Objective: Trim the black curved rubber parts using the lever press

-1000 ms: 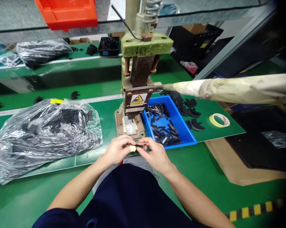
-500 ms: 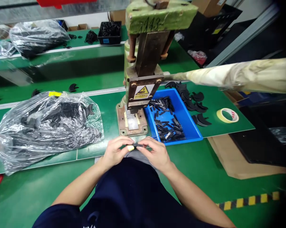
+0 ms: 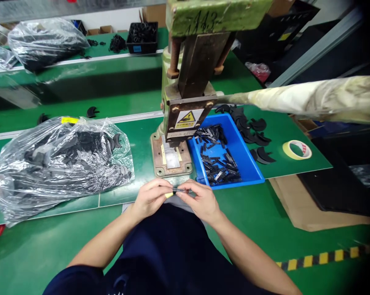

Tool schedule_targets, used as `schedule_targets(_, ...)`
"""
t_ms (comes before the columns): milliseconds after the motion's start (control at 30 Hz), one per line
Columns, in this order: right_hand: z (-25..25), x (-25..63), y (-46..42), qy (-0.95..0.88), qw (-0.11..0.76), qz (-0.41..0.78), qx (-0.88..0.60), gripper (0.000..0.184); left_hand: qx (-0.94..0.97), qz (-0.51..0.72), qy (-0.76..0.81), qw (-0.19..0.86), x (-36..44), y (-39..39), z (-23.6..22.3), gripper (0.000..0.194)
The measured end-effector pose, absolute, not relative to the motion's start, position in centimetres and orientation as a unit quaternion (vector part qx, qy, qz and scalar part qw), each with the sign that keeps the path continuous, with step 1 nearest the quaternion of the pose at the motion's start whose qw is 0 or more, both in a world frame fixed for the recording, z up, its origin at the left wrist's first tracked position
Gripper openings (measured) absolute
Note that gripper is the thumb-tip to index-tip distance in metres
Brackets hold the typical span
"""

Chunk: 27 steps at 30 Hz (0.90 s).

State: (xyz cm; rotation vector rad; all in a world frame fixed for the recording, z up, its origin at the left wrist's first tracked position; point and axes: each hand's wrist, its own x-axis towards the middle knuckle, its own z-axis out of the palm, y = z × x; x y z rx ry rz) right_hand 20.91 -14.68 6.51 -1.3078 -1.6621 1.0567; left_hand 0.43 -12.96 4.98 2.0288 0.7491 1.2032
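Note:
Between my two hands, just in front of the table edge, is a small thin black strip (image 3: 179, 190). My left hand (image 3: 152, 196) pinches its left end; a yellow cover shows on one fingertip. The right end is pinched by my right hand (image 3: 201, 199). Beyond the hands stands a green hand press (image 3: 188, 82), its ram low over a metal fixture (image 3: 172, 159) on the base plate. To the right of the press, a blue tray (image 3: 248, 164) holds many similar narrow black parts (image 3: 218, 166). Fingers partly hide the held strip.
A clear plastic bag (image 3: 62, 164) of dark curved pieces lies left. Loose curved black pieces (image 3: 258, 137) and a tape roll (image 3: 297, 150) are at right. The press's wrapped lever (image 3: 310, 96) reaches out rightward. A black bin (image 3: 142, 37) stands at the back.
The strip is tilted differently between my fingers, with my left fingers shifted slightly. Both hands stay in nearly the same place. The camera view has moved a little.

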Motion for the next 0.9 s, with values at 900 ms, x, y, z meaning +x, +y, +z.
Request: schedule_targets(900,15.1,29.1,-9.3,-0.537,0.601,0.257,-0.533,0.022,0.888,0.214,0.397,0.094,-0.4,0.1,2.3,0.028)
